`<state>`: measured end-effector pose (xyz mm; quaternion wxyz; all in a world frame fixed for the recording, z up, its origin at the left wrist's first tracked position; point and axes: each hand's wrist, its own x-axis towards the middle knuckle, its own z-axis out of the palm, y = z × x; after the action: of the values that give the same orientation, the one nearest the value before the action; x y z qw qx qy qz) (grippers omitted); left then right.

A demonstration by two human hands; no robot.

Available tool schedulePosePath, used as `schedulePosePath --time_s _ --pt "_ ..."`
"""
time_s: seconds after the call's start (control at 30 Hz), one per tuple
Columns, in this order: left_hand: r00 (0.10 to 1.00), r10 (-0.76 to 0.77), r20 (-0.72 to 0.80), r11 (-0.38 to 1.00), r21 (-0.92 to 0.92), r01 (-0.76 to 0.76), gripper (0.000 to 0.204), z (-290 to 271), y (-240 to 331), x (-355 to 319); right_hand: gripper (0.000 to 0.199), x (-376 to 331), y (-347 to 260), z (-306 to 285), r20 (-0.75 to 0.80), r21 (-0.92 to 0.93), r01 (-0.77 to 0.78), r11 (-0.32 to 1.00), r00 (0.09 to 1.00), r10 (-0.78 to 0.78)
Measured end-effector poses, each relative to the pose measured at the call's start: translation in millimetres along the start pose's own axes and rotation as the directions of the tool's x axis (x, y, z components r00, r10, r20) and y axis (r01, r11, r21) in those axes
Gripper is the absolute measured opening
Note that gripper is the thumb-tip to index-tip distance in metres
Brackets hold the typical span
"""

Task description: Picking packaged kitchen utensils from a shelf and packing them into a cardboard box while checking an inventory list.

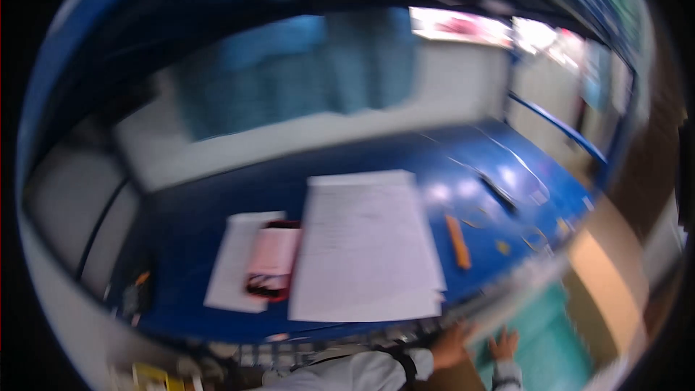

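Observation:
Both of my hands are at the lower right, beyond the front edge of the blue table [195, 246]. My left hand [450, 347] reaches in from a white sleeve with a dark band at the wrist. It is beside a brown, cardboard-like surface, and motion blur hides its fingers. My right hand [504, 345], in a pale sleeve, is just right of it, fingers spread, over or against a teal surface [554, 340]. Whether it touches that surface I cannot tell. Nothing shows in the right hand.
On the table lie a stack of white paper [365, 246], a pink and black case [275, 261] on a smaller sheet [228, 275], an orange-handled tool [457, 242] and a dark pen-like tool [498, 192] with a cord. A tan panel [608, 268] stands right; blue cloth [304, 72] hangs behind.

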<state>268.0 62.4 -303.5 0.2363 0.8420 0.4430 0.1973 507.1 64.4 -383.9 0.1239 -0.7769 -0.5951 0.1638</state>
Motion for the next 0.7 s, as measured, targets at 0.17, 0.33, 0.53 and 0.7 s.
schedulePosePath --time_s 0.17,0.33,0.53,0.7 --pt "0.944 0.328 -0.041 0.938 -0.109 -0.330 0.057 -84 50 -66 0.075 -2 -4 -68 0.472 0.148 0.002 0.989 0.878 -0.072" --pt "0.960 0.271 0.071 0.923 -0.303 -0.238 0.065 -240 120 -141 0.071 -33 -60 -138 0.298 0.263 0.089 0.961 0.939 -0.169" --pt "0.865 0.074 -0.496 0.994 0.109 -0.023 0.067 -400 154 -219 0.064 -87 -90 -150 0.155 0.262 0.212 0.942 0.954 -0.257" --pt "0.185 0.602 -0.777 0.665 0.616 0.422 0.080 -557 166 -301 0.056 -145 -120 -155 -0.058 0.235 0.128 0.964 0.991 -0.117"
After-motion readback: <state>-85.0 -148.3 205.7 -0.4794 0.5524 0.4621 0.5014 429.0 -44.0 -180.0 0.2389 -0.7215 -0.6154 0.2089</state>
